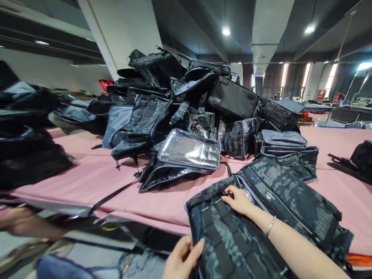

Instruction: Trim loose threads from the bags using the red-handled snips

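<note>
touching one camouflage bag (232, 232), two hands (238, 200)

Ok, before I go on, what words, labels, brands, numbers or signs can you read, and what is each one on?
None can be read.
Pale logo on the camouflage bag: too small and blurred.
Red-and-white sign in the background: too small.

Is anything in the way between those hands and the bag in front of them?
Nothing visible. The right hand is already on the bag, near its opening, and the left hand is at its side edge. The other bags lie beyond.
</note>
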A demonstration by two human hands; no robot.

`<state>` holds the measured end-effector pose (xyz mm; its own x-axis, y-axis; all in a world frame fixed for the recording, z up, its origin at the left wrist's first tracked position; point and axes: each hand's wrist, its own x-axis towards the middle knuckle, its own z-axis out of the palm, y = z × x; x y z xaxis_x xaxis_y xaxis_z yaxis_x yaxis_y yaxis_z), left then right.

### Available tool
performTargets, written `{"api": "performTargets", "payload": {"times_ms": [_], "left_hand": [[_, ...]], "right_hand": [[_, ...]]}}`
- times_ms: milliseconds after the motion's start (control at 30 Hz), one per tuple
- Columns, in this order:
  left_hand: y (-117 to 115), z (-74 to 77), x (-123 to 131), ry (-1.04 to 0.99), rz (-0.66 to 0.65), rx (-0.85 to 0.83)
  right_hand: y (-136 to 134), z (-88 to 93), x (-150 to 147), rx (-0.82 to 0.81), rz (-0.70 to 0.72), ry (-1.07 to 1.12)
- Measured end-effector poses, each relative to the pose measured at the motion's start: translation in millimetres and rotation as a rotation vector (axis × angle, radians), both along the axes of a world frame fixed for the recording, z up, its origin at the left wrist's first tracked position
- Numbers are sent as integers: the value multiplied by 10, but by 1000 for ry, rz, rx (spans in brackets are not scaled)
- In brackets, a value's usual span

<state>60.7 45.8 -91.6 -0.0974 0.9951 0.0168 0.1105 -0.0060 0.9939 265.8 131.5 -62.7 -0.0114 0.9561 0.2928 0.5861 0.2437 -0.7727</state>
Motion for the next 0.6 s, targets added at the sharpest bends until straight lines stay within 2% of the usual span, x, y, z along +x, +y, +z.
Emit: {"api": "performTargets", "payload": {"times_ms": [67, 133, 200, 267, 333, 433, 500, 600], "left_hand": [[185, 122, -79, 164, 155, 179], [396, 280, -98, 380, 219, 381], [612, 426, -54, 606, 102, 564], [805, 520, 27, 799, -58, 657], [950, 547, 101, 962, -150, 669], [1060, 503, 140, 1093, -202, 673], [1072, 460, 130, 1083, -214, 689], [1048, 427, 133, 962, -214, 678]], "right_hand": [[-37, -141, 8, 40, -13, 26], [-70, -179, 13, 66, -32, 61], [-83, -169, 12, 73, -47, 73], [-81, -157, 8, 75, -37, 74], [-75, -158, 3, 83, -32, 66], [-77, -174, -4, 99, -51, 26], [-88, -185, -7, 103, -55, -4], [-117, -196, -10, 94, -35, -34]]}}
